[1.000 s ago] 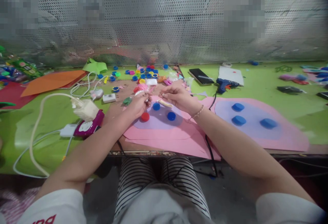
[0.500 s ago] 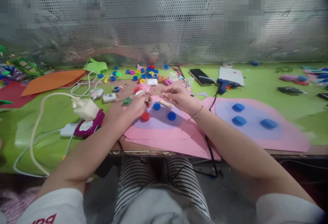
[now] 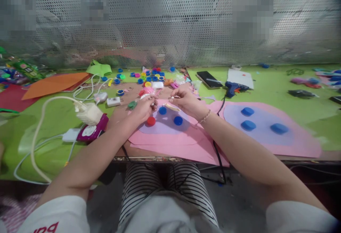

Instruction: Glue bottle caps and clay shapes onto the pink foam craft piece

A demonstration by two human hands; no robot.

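My left hand [image 3: 147,107] is closed over the left part of the lilac paper shape [image 3: 162,128], with a small whitish bit at its fingertips that I cannot make out. Opposite it, my right hand [image 3: 185,100] pinches a tiny white piece [image 3: 172,98] between thumb and finger. Just under the right fingers shows a cream-coloured strip [image 3: 172,107]. On the lilac shape sit a blue bottle cap [image 3: 162,110], a red bottle cap [image 3: 151,121] and a darker blue bottle cap [image 3: 178,120]. Pink paper [image 3: 173,140] lies beneath.
To the right, another pink-and-lilac paper piece [image 3: 303,142] carries blue caps [image 3: 279,128]. Behind it are a blue glue gun [image 3: 234,88] and a phone [image 3: 209,79]. Loose caps [image 3: 148,84] lie at the back. A purple power strip [image 3: 93,130] with cables stands left; a perforated metal screen [image 3: 170,23] rises behind.
My right fingers have shifted very slightly, showing the tiny white piece more plainly. My left hand and the caps have stayed in place.
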